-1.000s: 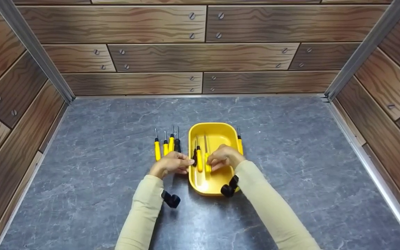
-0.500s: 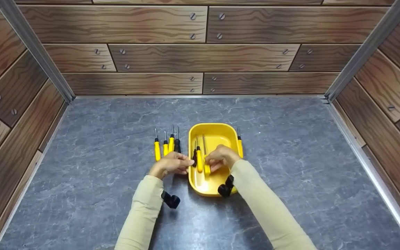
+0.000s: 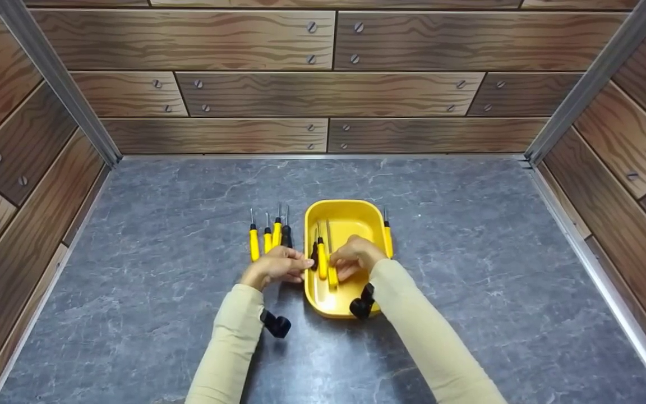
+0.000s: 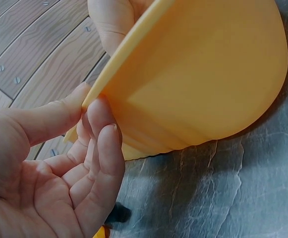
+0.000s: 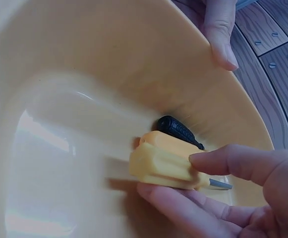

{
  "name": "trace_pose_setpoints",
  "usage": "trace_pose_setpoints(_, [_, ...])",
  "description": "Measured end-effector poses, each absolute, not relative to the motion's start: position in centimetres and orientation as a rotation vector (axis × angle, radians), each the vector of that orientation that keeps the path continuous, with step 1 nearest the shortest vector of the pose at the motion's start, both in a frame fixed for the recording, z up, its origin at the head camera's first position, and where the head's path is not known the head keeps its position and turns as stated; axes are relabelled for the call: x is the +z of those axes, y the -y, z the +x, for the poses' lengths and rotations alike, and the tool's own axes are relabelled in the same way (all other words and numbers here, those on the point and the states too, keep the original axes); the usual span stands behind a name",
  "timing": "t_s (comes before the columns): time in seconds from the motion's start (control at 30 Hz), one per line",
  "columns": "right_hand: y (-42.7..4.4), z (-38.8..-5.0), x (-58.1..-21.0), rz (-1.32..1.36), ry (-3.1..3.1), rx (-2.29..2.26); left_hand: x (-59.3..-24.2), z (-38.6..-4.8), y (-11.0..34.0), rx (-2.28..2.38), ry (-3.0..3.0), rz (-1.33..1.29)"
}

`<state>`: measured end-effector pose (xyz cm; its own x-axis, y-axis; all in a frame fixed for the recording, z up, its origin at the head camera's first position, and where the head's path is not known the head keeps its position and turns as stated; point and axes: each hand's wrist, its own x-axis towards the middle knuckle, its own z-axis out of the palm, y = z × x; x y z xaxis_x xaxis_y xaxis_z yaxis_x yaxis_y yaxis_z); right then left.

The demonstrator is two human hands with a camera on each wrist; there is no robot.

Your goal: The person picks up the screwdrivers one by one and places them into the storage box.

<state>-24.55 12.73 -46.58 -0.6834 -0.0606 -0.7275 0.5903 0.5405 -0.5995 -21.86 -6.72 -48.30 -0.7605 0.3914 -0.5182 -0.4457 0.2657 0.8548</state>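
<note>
A yellow plastic bin (image 3: 351, 303) stands on the grey surface. My left hand (image 3: 277, 264) pinches its left rim between thumb and fingers, plainly seen in the left wrist view. Inside the bin, my right hand (image 3: 356, 258) holds a yellow-handled screwdriver (image 5: 166, 167) by its handle, thumb on one side and fingers on the other. Close beside it lies a second yellow screwdriver (image 3: 322, 262) with a black collar. Along the left wall, a black-handled screwdriver (image 5: 176, 130) lies in the bin too. The held screwdriver's shaft points toward the far end.
Left of the bin several yellow screwdrivers (image 3: 253, 242) and a black screwdriver (image 3: 286, 233) lie in a row, partly behind my left hand. Another yellow screwdriver (image 3: 387, 238) lies against the bin's right side. Wood-patterned walls (image 3: 323, 92) enclose the surface at back and sides.
My right hand has shifted slightly left and nearer with the yellow screwdriver, which now lies closer to the other yellow one in the bin. The left hand stays on the rim.
</note>
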Motion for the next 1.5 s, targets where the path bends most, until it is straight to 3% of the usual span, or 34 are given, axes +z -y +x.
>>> trace_pose_setpoints(1.5, [-13.8, -24.5, -45.0, 0.435, -2.041, -1.322, -48.6, -21.8, 6.7, 1.605, -1.848, -0.049])
